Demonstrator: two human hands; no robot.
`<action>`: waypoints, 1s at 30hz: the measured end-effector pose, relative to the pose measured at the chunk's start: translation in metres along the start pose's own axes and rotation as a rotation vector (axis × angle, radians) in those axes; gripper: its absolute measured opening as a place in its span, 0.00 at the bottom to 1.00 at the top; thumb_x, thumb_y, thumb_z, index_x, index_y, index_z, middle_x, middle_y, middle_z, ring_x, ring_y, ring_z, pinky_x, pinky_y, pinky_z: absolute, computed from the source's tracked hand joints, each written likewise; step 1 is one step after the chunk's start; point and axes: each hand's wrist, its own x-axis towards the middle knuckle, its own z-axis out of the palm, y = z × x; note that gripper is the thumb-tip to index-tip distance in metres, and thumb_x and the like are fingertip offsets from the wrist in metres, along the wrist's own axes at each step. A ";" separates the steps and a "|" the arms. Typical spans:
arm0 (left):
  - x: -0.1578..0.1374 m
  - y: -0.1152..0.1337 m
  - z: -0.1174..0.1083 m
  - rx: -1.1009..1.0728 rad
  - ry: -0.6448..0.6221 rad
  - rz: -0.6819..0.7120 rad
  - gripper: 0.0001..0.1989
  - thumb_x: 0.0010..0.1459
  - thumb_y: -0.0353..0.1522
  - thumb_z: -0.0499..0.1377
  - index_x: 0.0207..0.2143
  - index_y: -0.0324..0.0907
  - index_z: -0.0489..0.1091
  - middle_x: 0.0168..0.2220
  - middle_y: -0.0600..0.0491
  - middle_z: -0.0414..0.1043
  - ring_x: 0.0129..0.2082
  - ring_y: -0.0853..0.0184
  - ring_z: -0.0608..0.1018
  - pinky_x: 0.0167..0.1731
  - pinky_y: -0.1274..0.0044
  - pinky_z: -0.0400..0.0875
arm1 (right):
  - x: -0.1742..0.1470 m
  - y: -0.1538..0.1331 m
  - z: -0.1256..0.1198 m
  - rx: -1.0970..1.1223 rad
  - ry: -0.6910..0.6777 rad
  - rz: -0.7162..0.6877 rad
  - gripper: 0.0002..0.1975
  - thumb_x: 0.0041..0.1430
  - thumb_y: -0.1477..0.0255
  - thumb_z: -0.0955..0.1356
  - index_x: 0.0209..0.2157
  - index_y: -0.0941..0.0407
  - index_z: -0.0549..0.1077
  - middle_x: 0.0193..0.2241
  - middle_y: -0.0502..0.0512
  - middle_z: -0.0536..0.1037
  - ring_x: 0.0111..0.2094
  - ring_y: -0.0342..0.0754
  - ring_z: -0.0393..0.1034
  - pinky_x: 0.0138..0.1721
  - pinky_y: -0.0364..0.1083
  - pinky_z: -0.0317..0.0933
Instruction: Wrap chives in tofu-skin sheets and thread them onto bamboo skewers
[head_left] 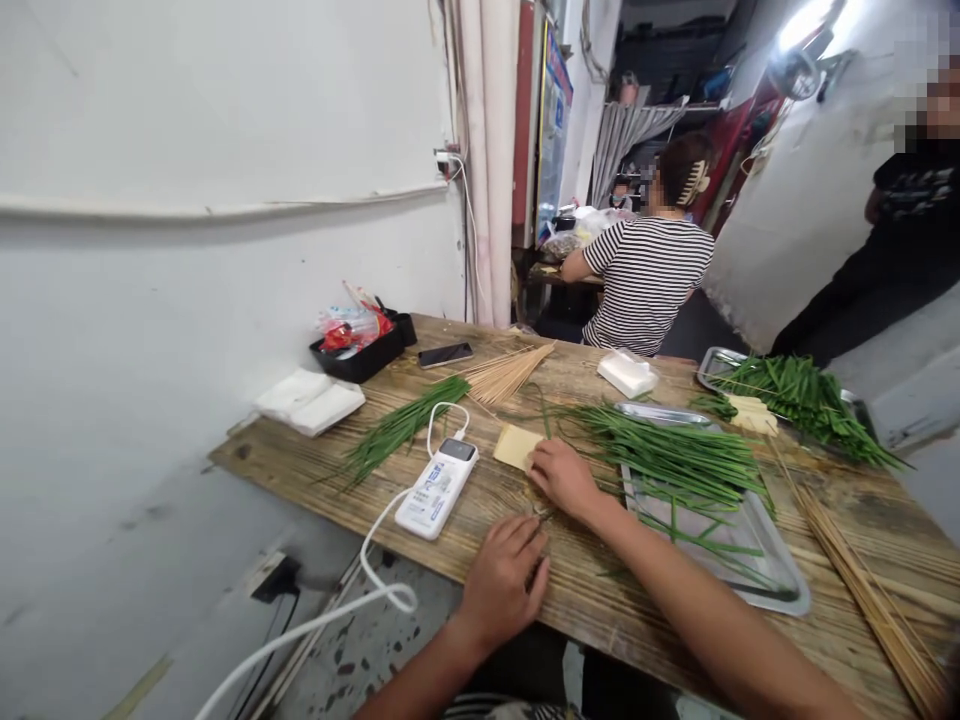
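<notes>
My right hand (564, 476) has its fingers closed at the right edge of a pale yellow, square tofu sheet (514, 447) lying flat on the wooden table; whether it is one sheet or a stack, I cannot tell. Close to the table's front edge rests my left hand (504, 572), its fingers curled inward. A small dark bit shows by its fingertips, too small to name. Right of my right hand, long green chives (675, 450) lie across a metal tray (780, 590). Another bunch of chives (405, 425) is on the left, beside a white power bank (437, 490) with a cable.
Bamboo skewers (510, 373) fan out at the back, with more skewers (862, 590) at right. A second tray (716, 358) bears chives and rolled pieces (752, 415). Around them are tissues (627, 374), a phone (445, 355) and a black box (360, 360). Two people are beyond.
</notes>
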 end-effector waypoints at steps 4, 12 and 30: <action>0.000 0.000 0.000 -0.030 0.018 -0.002 0.14 0.56 0.28 0.54 0.46 0.40 0.69 0.46 0.46 0.72 0.50 0.61 0.72 0.53 0.62 0.66 | 0.014 0.002 0.013 -0.031 -0.059 0.048 0.10 0.62 0.71 0.63 0.32 0.59 0.75 0.34 0.57 0.74 0.39 0.47 0.64 0.42 0.44 0.55; -0.001 -0.001 -0.002 -0.067 0.012 -0.023 0.14 0.57 0.30 0.55 0.47 0.40 0.69 0.46 0.47 0.72 0.50 0.61 0.71 0.53 0.63 0.66 | 0.026 0.005 0.008 -0.014 -0.142 0.032 0.14 0.63 0.75 0.60 0.29 0.60 0.75 0.32 0.59 0.74 0.35 0.46 0.66 0.39 0.43 0.55; 0.002 0.001 -0.004 -0.077 0.033 -0.029 0.15 0.56 0.30 0.56 0.47 0.41 0.69 0.46 0.46 0.72 0.49 0.59 0.72 0.51 0.62 0.68 | 0.039 0.017 -0.002 0.151 -0.088 0.000 0.12 0.56 0.80 0.63 0.22 0.58 0.73 0.24 0.53 0.74 0.27 0.43 0.65 0.31 0.41 0.54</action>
